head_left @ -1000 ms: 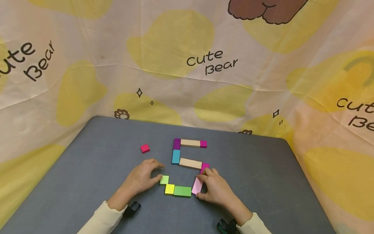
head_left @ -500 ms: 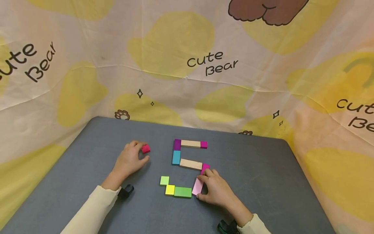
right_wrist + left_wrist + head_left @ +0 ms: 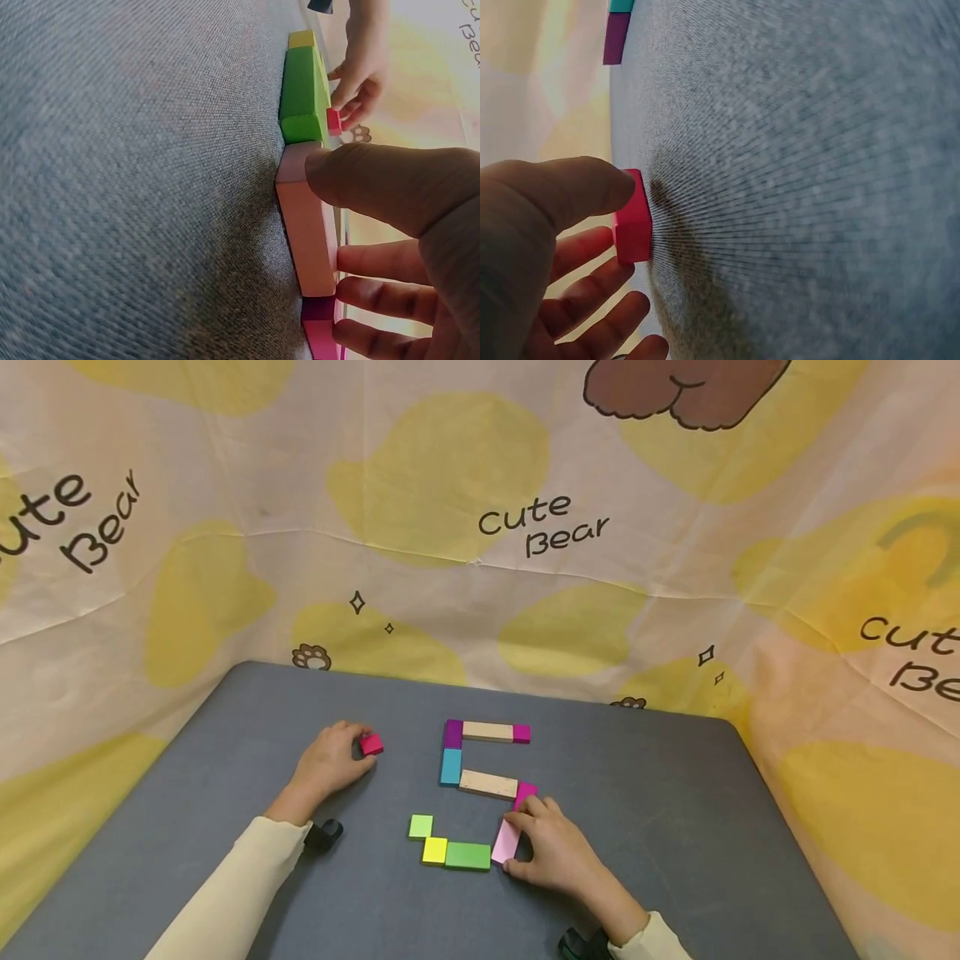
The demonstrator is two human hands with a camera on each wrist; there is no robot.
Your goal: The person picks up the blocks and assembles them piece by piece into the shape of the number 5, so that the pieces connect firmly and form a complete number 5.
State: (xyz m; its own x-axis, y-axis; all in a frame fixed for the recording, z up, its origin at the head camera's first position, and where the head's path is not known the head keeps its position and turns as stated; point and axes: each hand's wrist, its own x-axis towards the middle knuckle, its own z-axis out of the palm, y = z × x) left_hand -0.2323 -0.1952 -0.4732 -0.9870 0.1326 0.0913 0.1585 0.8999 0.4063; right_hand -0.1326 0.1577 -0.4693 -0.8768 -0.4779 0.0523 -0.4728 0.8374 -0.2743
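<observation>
On the grey table my left hand pinches a small red block, its thumb on one side and fingertips on the other. In the left wrist view the red block sits right at the cloth surface. My right hand holds a pale pink block lengthwise, thumb at the near end and fingers by the far end. That block lies between a green block and a magenta block, partly under the fingers in the head view.
Further blocks continue the flat, 5-like outline: yellow, light green, blue, purple, two bare wood ones and a small magenta one. Bear-print cloth hangs behind the table.
My left hand has left the light green block, moved up and left to the red block, and closed its thumb against it. The right hand stays on the pink block.
</observation>
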